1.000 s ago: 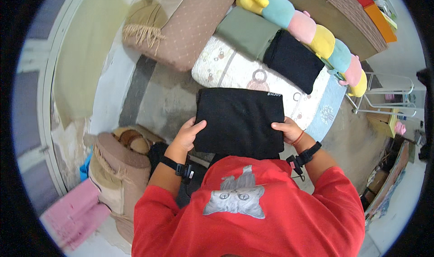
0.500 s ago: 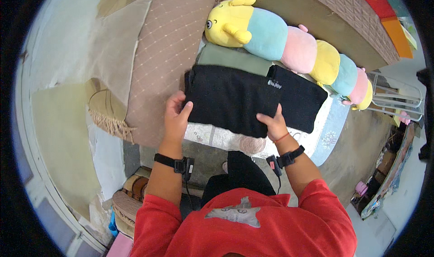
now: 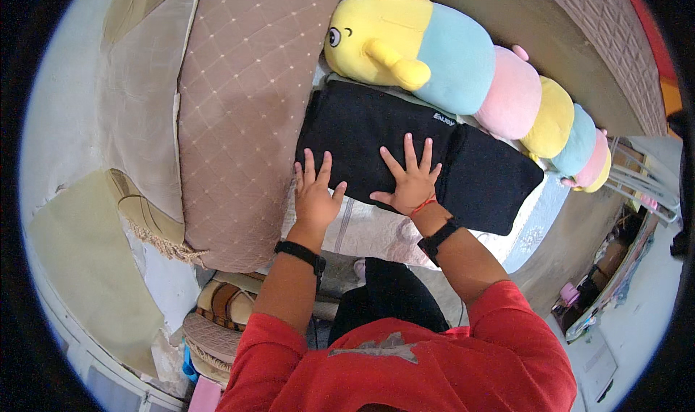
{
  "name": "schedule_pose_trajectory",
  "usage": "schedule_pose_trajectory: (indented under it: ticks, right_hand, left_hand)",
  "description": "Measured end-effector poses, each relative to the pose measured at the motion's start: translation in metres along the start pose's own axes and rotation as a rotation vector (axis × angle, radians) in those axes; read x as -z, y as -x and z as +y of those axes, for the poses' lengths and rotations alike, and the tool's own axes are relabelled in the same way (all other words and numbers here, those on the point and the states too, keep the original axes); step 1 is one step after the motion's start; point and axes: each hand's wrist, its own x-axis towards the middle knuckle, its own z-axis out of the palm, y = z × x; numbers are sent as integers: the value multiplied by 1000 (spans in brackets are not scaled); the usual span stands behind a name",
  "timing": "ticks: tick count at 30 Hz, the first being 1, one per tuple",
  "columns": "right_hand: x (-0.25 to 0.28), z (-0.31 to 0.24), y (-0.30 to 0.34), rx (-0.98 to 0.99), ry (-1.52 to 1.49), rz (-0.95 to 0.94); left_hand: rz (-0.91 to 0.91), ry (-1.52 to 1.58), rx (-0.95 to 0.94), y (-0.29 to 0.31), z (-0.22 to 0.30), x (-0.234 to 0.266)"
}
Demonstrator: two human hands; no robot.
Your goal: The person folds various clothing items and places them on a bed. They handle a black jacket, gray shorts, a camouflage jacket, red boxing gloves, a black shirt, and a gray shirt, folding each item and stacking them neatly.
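Observation:
A folded black cloth garment (image 3: 355, 129) with small light lettering near its far right corner lies flat on a pale patterned cover (image 3: 355, 227). My left hand (image 3: 316, 195) rests palm down on its near left part, fingers stretched out. To the right, my right hand (image 3: 411, 179) is spread flat on the garment, touching its near right part. Nothing is held in either hand. A second black section (image 3: 492, 180) extends to the right; whether it is the same garment or another, I cannot tell.
A long plush caterpillar toy (image 3: 456, 57) in yellow, blue and pink lies along the far side. A brown quilted sofa arm (image 3: 242, 122) stands to the left. Folded textiles (image 3: 217, 325) sit at the lower left. A white metal rack (image 3: 648, 184) is at the far right.
My hands have let go of the garment's edges and now lie flat on top of it. The garment is down on the cover, farther back, hiding most of the grey-green cloth. The view has shifted.

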Motion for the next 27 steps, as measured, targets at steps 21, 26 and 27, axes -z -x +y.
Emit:
schedule_pose_trajectory:
  ticks: [21,26,27]
  right_hand:
    - [-14,-6,-25,226,727,17]
    - [-103,-85,27,346,66,-222]
    - [-126,-106,55,454,193,-215]
  left_hand:
    - [220,791,840,498,-144,-161]
    - [539,948,1291,682,-136,-292]
    - [560,912,1265,710,-125,-324]
